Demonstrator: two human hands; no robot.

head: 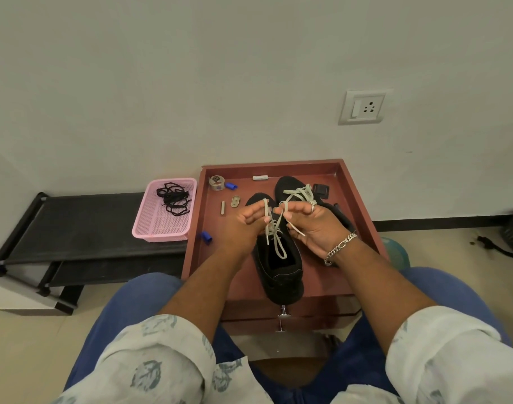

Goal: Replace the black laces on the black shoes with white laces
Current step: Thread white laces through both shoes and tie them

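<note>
A black shoe (278,272) lies on the red-brown cabinet top (331,275), heel toward me. Its white lace (275,237) is threaded and partly knotted, with a loop hanging over the shoe's opening. My left hand (246,225) pinches one strand of this lace above the shoe. My right hand (313,225) pinches the other strand; a lace end lies across its palm. A second black shoe (293,188) with a white lace stands behind, mostly hidden by my hands. The black laces (173,198) lie bundled in a pink basket (162,225).
The basket sits on a black low rack (74,228) left of the cabinet. Small items lie on the cabinet top: a tape roll (216,182), blue caps (205,237), metal pieces (234,202), a black buckle (320,190). A wall socket (364,107) is above right.
</note>
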